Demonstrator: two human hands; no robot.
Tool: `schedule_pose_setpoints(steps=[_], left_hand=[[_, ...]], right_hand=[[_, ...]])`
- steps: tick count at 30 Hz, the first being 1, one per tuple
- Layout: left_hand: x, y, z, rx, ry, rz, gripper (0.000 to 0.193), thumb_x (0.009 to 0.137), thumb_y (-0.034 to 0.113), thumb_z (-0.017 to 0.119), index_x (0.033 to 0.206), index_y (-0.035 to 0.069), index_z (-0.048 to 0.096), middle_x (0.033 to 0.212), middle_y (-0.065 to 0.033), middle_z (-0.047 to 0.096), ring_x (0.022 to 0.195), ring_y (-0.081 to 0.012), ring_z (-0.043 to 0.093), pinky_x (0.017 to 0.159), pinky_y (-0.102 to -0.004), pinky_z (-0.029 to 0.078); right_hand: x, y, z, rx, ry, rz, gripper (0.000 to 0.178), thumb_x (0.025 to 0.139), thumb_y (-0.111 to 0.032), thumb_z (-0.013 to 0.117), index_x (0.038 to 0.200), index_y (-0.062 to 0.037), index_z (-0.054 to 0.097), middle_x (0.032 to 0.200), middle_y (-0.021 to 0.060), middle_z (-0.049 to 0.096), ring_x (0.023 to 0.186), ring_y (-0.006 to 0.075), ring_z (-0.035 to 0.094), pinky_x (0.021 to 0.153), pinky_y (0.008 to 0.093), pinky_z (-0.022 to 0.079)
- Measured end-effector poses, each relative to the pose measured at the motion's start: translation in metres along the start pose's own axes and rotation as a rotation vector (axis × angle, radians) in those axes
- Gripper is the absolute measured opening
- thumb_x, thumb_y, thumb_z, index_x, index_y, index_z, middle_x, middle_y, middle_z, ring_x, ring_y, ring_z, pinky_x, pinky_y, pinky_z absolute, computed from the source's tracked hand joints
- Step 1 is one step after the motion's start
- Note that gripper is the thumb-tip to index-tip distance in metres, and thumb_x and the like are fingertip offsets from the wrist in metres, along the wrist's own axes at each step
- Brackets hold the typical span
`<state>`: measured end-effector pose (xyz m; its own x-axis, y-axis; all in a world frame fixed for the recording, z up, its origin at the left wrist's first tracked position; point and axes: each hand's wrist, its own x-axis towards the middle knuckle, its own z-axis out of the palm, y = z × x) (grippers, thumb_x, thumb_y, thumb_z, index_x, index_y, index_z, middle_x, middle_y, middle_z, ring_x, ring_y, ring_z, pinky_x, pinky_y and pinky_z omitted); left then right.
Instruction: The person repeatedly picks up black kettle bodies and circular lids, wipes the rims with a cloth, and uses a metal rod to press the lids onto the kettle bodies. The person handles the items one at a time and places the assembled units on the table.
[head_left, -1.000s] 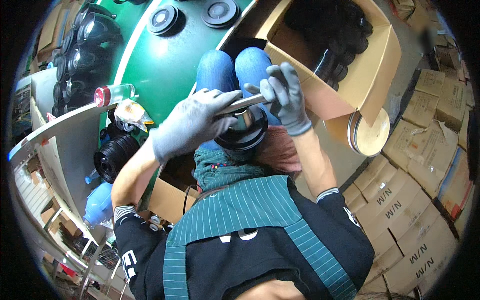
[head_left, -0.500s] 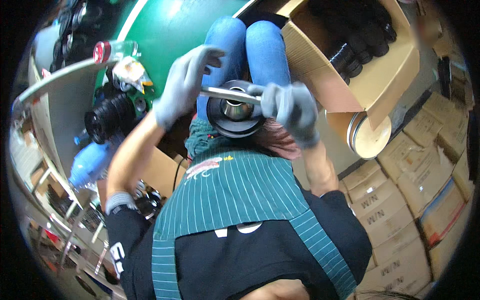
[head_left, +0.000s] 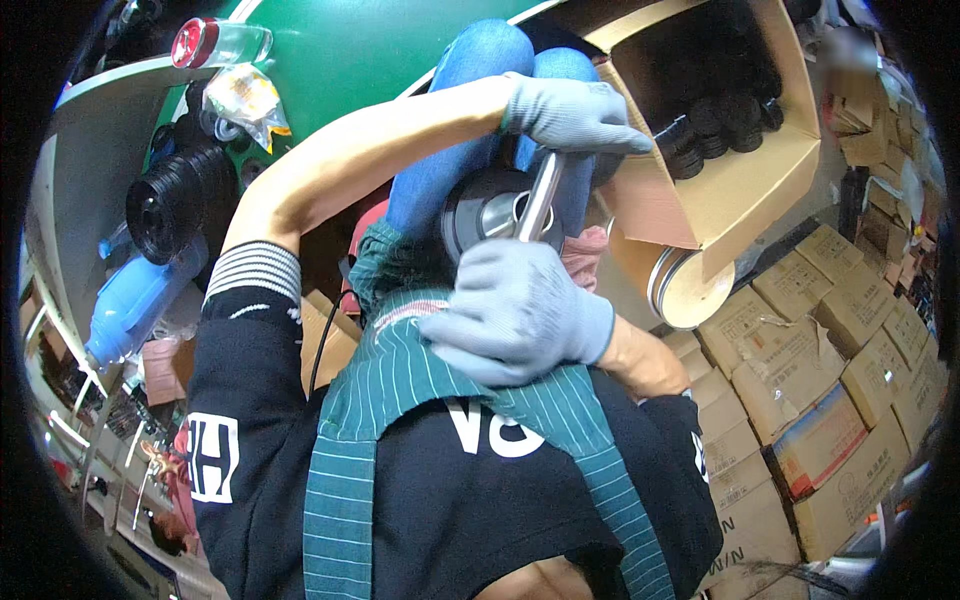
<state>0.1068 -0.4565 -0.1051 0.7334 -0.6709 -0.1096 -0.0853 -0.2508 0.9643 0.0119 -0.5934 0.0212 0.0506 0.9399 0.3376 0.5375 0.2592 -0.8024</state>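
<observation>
A black round part (head_left: 462, 212) with a shiny metal hub (head_left: 499, 214) sits in my lap between my thighs. Across its top runs a metal bar (head_left: 543, 190), slanting from near to far. My right hand (head_left: 520, 310), in a grey knit glove, is closed round the bar's near end, close to my apron. Reaching across my knees, my gloved left hand (head_left: 575, 115) is closed over the far end, with a finger pointing right. The gloves hide both ends of the bar, and how it meets the hub is not clear.
An open cardboard box (head_left: 740, 190) with black round parts stands at the far right, beside a round tub (head_left: 695, 285). Stacked cartons (head_left: 780, 370) fill the right. At left are a black ribbed stack (head_left: 165, 205), a blue plastic bottle (head_left: 140, 300) and a red-lidded jar (head_left: 220, 43).
The metal bar has swung from lying crosswise to pointing away from me. My left hand has crossed rightward to its far end; my right hand has come in toward my apron.
</observation>
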Motion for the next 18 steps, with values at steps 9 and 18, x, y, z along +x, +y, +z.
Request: schedule_pose_setpoints(steps=[9, 18], left_hand=[[-0.215, 0.001, -0.036, -0.097, 0.882, -0.455, 0.055, 0.109, 0.049, 0.061, 0.148, 0.011, 0.066, 0.083, 0.0089, 0.051, 0.065, -0.0018, 0.043, 0.055, -0.0208, 0.031], [-0.255, -0.142, 0.002, 0.961, 1.623, -0.603, 0.067, 0.106, 0.050, 0.063, 0.152, 0.002, 0.057, 0.107, -0.0222, 0.074, 0.094, -0.0387, 0.072, 0.085, -0.0481, 0.056]], right_hand=[[-0.082, 0.008, 0.023, 0.003, 0.369, 0.735, 0.122, 0.067, -0.036, 0.100, 0.166, -0.0029, 0.035, 0.170, 0.0329, 0.027, 0.153, 0.0463, 0.042, 0.125, 0.0521, 0.038], [-0.069, 0.005, 0.010, -0.157, 0.316, 0.603, 0.107, 0.060, -0.043, 0.103, 0.149, -0.0025, 0.062, 0.164, 0.0326, 0.043, 0.148, 0.0455, 0.050, 0.123, 0.0491, 0.042]])
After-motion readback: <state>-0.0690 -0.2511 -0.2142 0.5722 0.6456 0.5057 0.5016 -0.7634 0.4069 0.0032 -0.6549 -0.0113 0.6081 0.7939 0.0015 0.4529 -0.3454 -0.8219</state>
